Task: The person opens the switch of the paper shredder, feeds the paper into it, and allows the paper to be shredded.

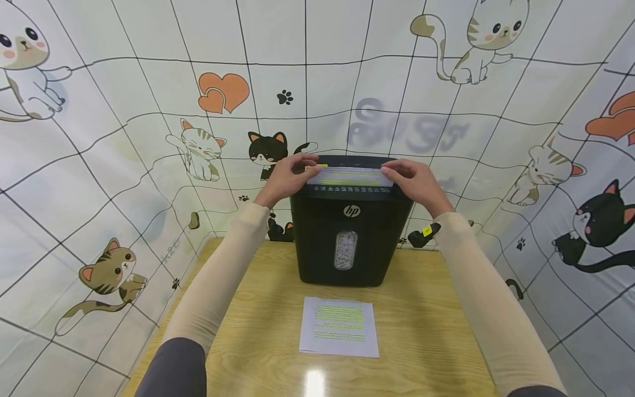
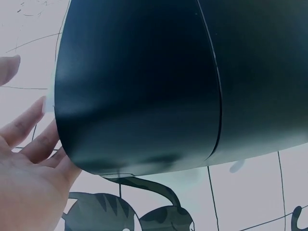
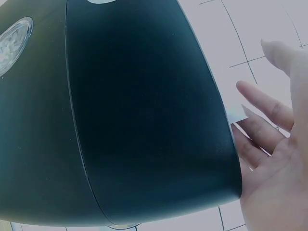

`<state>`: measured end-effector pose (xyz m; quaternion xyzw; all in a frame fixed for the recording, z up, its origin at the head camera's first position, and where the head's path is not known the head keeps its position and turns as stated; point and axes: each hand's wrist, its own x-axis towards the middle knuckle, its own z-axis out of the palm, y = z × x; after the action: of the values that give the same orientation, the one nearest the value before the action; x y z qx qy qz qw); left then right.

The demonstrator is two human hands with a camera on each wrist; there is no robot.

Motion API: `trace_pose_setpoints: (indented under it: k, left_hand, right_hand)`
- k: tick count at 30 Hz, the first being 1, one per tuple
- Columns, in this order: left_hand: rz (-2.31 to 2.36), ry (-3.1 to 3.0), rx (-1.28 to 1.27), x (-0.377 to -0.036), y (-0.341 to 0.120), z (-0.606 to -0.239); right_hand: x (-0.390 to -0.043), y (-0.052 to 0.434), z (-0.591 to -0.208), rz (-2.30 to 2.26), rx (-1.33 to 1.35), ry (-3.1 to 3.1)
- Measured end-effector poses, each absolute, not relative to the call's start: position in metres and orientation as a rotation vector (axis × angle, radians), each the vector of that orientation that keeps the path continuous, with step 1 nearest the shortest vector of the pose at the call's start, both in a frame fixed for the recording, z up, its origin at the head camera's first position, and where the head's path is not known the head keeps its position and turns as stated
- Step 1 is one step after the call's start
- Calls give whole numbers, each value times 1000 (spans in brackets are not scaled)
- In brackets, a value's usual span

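Observation:
A white sheet of paper with yellow highlighted lines (image 1: 352, 177) stands in the top slot of a black hp paper shredder (image 1: 322, 237). At the sheet's left edge is my left hand (image 1: 290, 179); in the left wrist view its thumb (image 2: 8, 70) stands apart from the fingers, and a fingertip touches the paper's edge. My right hand (image 1: 414, 182) is at the right edge, thumb and index finger spread, with a fingertip against the paper in the right wrist view. The sheet's lower part is hidden inside the shredder. Paper shreds show through its oval window (image 1: 345, 250).
Printed sheets with yellow highlighting (image 1: 339, 327) lie on the wooden table (image 1: 258, 331) in front of the shredder. A black plug-like piece with a yellow label (image 1: 424, 235) is beside my right forearm. A cat-patterned cloth (image 1: 149, 138) surrounds the table at the back and sides.

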<state>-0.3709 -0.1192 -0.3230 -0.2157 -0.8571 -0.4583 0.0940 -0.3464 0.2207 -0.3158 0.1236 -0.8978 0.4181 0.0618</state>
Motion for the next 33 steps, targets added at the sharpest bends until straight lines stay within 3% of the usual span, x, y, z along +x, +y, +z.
trace_pose_setpoints:
  k: [16,33]
  left_hand:
    - [-1220,-2644,-693,-360,-129,-319]
    - [-1144,-2623,-607,-341,-151,-347]
  right_hand:
    - [-337,222,-307,1203,515,-2781]
    - [-319,239,-327,962,528,-2760]
